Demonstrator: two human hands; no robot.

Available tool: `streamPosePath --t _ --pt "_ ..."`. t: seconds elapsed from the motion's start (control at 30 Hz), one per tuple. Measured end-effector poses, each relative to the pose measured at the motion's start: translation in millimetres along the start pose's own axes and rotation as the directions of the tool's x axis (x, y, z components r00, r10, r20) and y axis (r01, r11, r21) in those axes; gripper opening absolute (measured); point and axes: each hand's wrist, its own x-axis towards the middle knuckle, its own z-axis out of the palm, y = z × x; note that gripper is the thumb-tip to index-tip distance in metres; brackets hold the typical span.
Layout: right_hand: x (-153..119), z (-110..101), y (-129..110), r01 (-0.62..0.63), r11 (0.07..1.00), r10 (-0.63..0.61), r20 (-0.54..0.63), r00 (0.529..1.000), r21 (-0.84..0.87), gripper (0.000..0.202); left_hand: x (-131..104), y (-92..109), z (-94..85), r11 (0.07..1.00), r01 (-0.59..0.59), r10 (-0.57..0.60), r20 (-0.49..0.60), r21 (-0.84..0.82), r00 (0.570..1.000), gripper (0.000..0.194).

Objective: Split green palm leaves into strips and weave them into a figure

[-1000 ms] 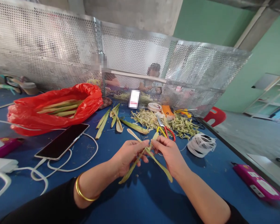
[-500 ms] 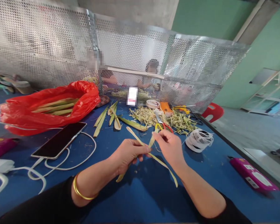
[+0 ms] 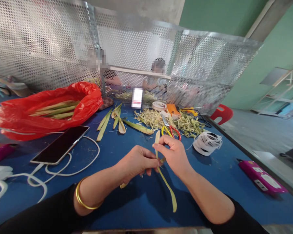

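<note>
Near the middle of the blue table, my left hand pinches pale green leaf strips, with a short end showing below its palm. My right hand is closed on the upper part of a long leaf strip, just right of my left fingers. The strip's tip points up between the hands and its tail hangs down toward me. Just beyond my right hand lie scissors with red and yellow handles. A spool of white cord stands to the right.
Leaf pieces and shredded strips lie farther back. On the left are a red bag of leaves, a phone and white cables. A purple packet lies right. People sit behind the perforated screen.
The long strip has turned from slanting to nearly upright, its tail swinging left. My right fingers have shifted slightly left and now grip the strip's upper part. The view has shifted slightly.
</note>
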Motion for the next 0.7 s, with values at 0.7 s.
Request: streamPosePath --t 0.7 --pt "-19.2 15.1 -6.8 0.055 0.946 -0.018 0.119 0.993 -0.319 0.019 5.1 9.0 -2.9 0.812 -0.145 0.05 -0.181 -0.565 0.982 0.012"
